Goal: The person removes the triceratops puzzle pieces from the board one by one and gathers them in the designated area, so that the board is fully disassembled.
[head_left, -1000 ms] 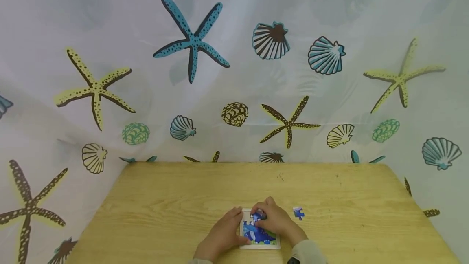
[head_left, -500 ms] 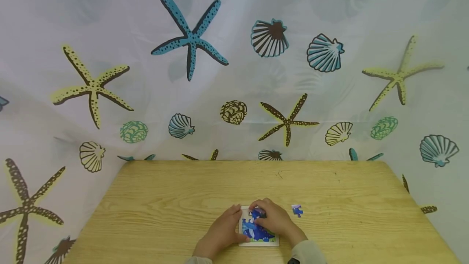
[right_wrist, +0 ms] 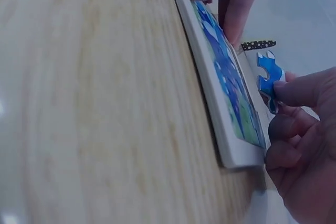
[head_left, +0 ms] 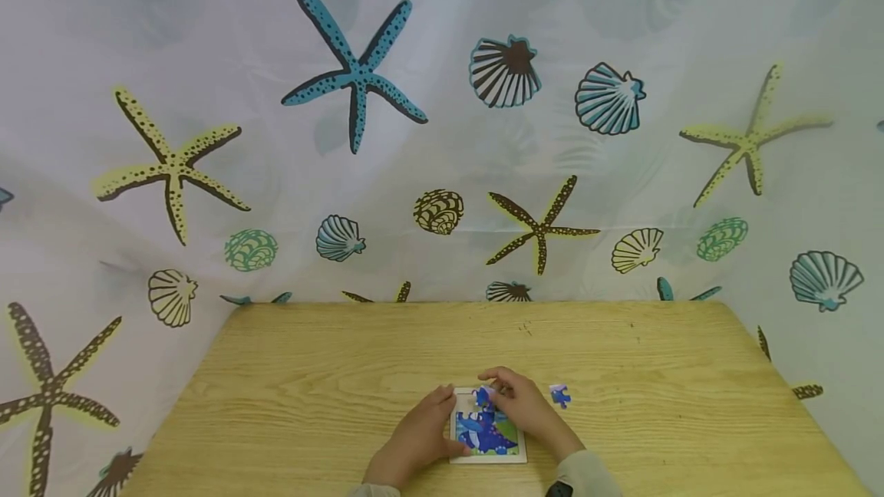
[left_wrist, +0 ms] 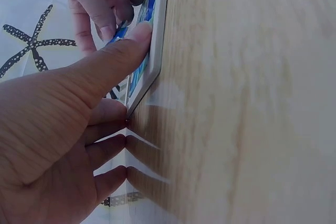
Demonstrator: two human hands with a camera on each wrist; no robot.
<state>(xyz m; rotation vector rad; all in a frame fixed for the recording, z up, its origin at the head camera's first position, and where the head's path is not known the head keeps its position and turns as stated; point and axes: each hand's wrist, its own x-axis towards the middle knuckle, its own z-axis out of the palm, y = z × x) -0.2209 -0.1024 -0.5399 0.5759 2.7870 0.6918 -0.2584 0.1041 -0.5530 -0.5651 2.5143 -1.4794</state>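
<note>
A jigsaw puzzle tray [head_left: 487, 460] with a white rim and a blue dinosaur picture lies on the table. My left hand [head_left: 420, 429] holds it at the left side, thumb over the rim onto the picture, fingers along the edge and touching the tabletop. Between thumb and fingertips, my right hand [head_left: 525, 405] pinches a blue puzzle piece [right_wrist: 269, 80], raised and tilted above the tray's upper part. Bare tray floor shows at the upper left of the picture. The left wrist view shows the tray [left_wrist: 157, 45] nearly edge-on, with the left thumb across it.
One loose puzzle piece [head_left: 560, 396], blue and purple, lies on the wooden table [head_left: 331, 374] to the right of the tray. A white curtain [head_left: 442, 121] printed with starfish and shells surrounds the table at the back and both sides.
The right hand has lifted the puzzle piece off the tray and turned it, its wrist shifting slightly to the right. The left hand keeps its hold. The view has shifted slightly.
</note>
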